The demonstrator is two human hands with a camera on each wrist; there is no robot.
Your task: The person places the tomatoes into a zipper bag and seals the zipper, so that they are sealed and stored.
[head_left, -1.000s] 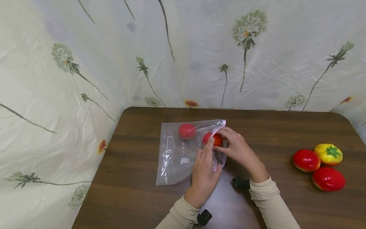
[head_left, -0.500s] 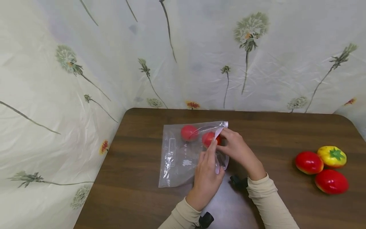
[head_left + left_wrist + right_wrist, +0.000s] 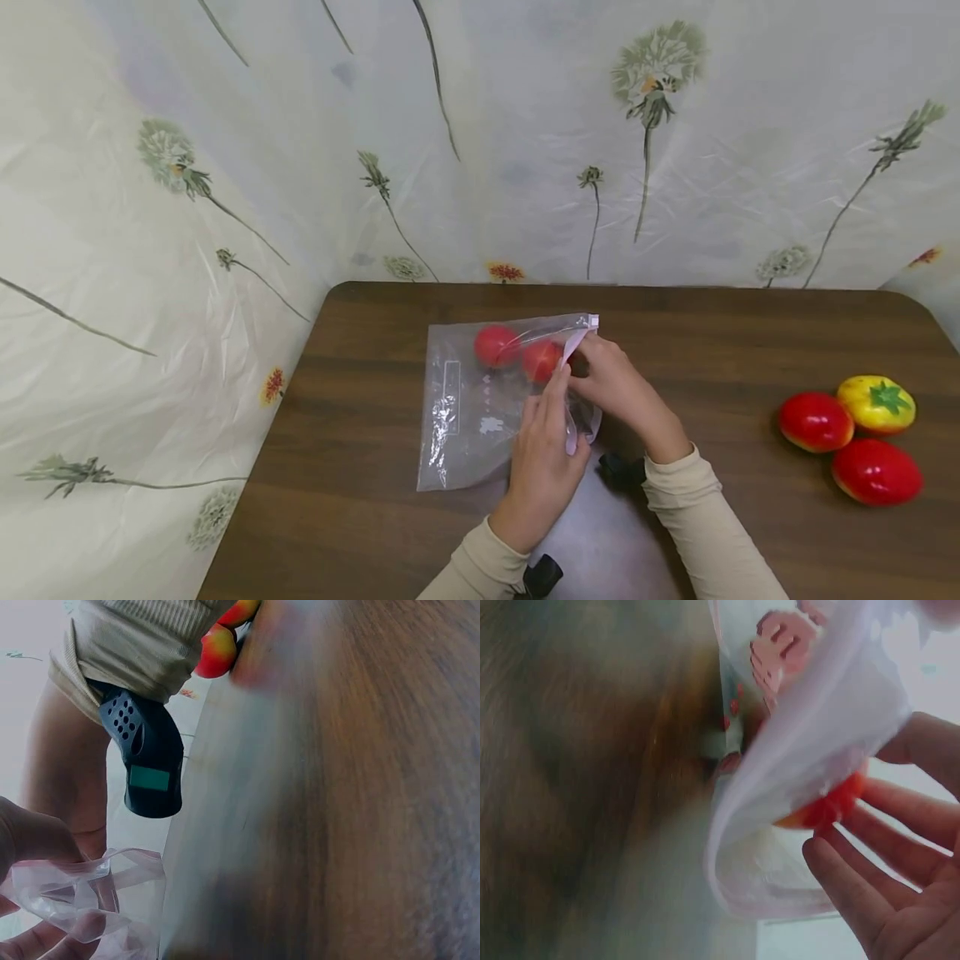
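Note:
A clear zip bag (image 3: 450, 454) with a pinkish zip edge lies on the table, its mouth facing right. My left hand (image 3: 538, 458) holds the near side of that mouth, thumb and fingers on the film. Through the mouth reaches my right hand (image 3: 621, 385), its fingertips inside around a red toy fruit (image 3: 540, 361). In the right wrist view, the film covers part of this fruit (image 3: 832, 801), and fingertips meet its surface. A second red toy fruit (image 3: 496, 346) lies deeper in the bag, close beside the first.
To the right stand two red toy fruits (image 3: 816, 422), (image 3: 877, 472) and a yellow one (image 3: 876, 404) with a green leaf top, grouped together. The dark wooden table (image 3: 360, 400) meets a flower-patterned curtain (image 3: 510, 200) at its far edge. Black cameras (image 3: 621, 472) hang at both wrists.
My right hand has moved left, farther into the bag's mouth, carrying the red toy fruit closer to the other one. My left hand keeps its hold on the bag.

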